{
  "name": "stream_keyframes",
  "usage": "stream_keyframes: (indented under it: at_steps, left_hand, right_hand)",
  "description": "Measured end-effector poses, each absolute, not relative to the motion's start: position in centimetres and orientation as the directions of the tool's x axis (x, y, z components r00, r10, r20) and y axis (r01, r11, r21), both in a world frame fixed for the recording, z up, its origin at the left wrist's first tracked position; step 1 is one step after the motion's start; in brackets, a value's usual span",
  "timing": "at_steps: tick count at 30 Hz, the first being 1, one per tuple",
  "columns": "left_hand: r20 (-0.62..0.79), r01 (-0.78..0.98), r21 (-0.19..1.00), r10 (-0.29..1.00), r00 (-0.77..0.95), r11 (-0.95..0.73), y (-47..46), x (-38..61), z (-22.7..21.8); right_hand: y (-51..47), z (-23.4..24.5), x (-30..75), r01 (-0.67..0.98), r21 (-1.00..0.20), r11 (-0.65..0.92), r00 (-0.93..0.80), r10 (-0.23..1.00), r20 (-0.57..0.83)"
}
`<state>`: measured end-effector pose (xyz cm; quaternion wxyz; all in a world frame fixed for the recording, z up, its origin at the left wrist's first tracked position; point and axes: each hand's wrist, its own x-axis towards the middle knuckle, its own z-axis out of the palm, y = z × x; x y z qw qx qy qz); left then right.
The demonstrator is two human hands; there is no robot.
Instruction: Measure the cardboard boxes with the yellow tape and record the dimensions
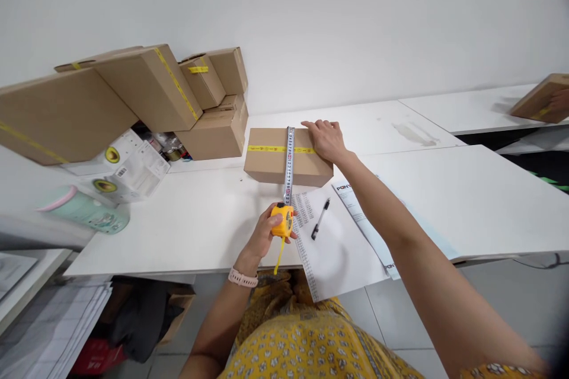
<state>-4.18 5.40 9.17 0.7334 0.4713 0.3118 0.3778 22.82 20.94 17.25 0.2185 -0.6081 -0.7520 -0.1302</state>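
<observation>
1. Fingers of the left hand (262, 233) clasp the tape measure (283, 225); right hand (328, 140) bends over the carton (308, 167), grip unclear.
2. Blade (288, 175) crosses the carton on the counter (200, 231).
3. Likely measuring; reading calls for steadiness.

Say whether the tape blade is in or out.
Out: the blade runs from the yellow case in the left hand across the box, its printed numbers showing.

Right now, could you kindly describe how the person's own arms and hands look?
The left hand and right hand are gloveless. A pale pink strap sits on the left wrist; the right wrist is bare. A yellow patterned sleeve shows on the right arm.
</observation>
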Motion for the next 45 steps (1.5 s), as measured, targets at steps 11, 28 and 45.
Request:
stream_keyframes:
  at_steps: [11,28,45]
  left_hand:
    - [-0.091,-0.278,0.919,0.836,0.542,0.280,5.3,-4.0,8.8]
    - [-0.048,-0.290,0.918,0.803,0.595,0.270,6.0,-5.4,7.3]
    - [-0.092,-0.219,0.945,0.840,0.535,0.243,4.8,-3.7,8.8]
  right_hand:
    - [21.5,18.5,20.2,0.973,0.059,0.225,-0.231,0.911,0.340]
    - [21.1,18.0,20.1,0.981,-0.001,0.192,-0.179,0.913,0.367]
    - [21.1,17.9,20.5,0.972,-0.048,0.232,-0.198,0.906,0.375]
